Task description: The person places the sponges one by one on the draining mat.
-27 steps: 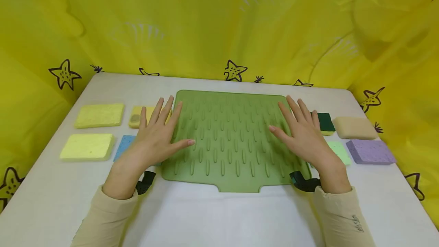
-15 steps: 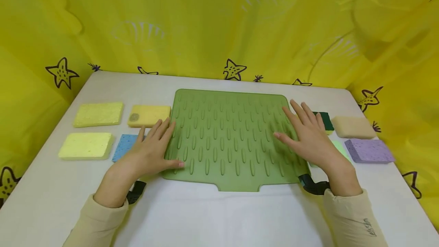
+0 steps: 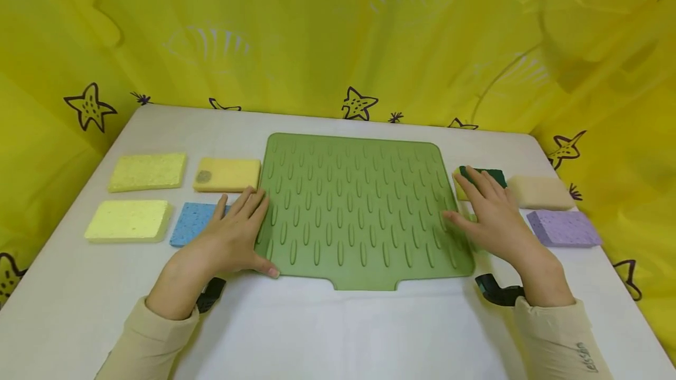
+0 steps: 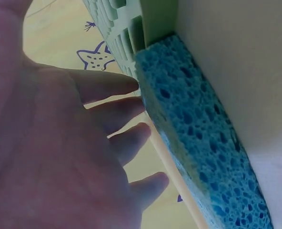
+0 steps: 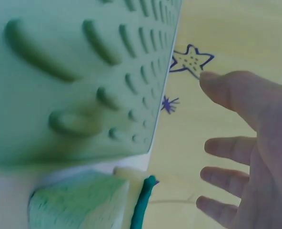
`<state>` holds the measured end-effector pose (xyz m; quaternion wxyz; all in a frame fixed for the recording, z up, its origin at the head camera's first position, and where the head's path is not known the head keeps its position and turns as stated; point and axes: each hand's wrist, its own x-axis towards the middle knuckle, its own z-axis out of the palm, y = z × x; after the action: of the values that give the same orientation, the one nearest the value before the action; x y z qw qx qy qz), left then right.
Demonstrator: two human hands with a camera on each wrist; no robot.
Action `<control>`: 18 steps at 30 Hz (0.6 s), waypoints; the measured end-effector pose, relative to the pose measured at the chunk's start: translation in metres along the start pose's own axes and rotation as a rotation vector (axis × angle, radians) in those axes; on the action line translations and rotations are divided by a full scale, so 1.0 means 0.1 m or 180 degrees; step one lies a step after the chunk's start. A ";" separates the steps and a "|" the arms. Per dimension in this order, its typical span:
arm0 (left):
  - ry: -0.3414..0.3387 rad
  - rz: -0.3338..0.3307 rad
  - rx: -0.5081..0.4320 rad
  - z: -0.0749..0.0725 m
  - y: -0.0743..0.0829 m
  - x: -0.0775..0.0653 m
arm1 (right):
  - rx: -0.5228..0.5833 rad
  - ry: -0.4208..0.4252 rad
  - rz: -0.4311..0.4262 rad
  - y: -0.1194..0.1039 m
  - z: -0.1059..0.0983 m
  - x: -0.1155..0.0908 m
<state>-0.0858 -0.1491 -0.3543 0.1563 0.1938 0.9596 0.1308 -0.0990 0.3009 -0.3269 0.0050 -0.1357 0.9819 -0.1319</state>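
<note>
Both hands are held with fingers straight and spread, nothing being gripped: the left hand is placed at the lower left edge of the green mat, the right hand beside its right edge. The mat is laid flat in the middle of the frame, between the hands, its longer side seen running across from left to right and its tab pointed toward the bottom. It is met more closely by the left hand, whose thumb is set at the lower left corner; whether the mat is pressed by either hand cannot be told.

At left, the way is crowded by a blue sponge, partly covered by the left hand, and by a tan-yellow sponge just beside the mat. At right, a dark-green-topped sponge and a pale green sponge are partly hidden by the right hand. Farther out on the white surface, two yellow sponges are seen at left, a beige sponge and a purple sponge at right.
</note>
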 end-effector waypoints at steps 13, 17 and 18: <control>-0.0009 -0.0116 -0.0038 0.00 0.01 -0.02 | -0.0042 -0.0496 0.0729 0.23 0.03 -0.03; 0.0007 -0.0150 -0.0009 0.00 0.01 -0.02 | -0.0102 -0.0632 0.0950 0.29 0.04 -0.01; 0.0019 -0.0152 -0.0002 0.00 0.02 -0.02 | -0.0119 -0.0654 0.1005 0.29 0.05 0.00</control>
<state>-0.0832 -0.1485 -0.3529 0.1566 0.1704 0.9644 0.1279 -0.1067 0.3268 -0.3389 0.1234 0.0072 0.9876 -0.0966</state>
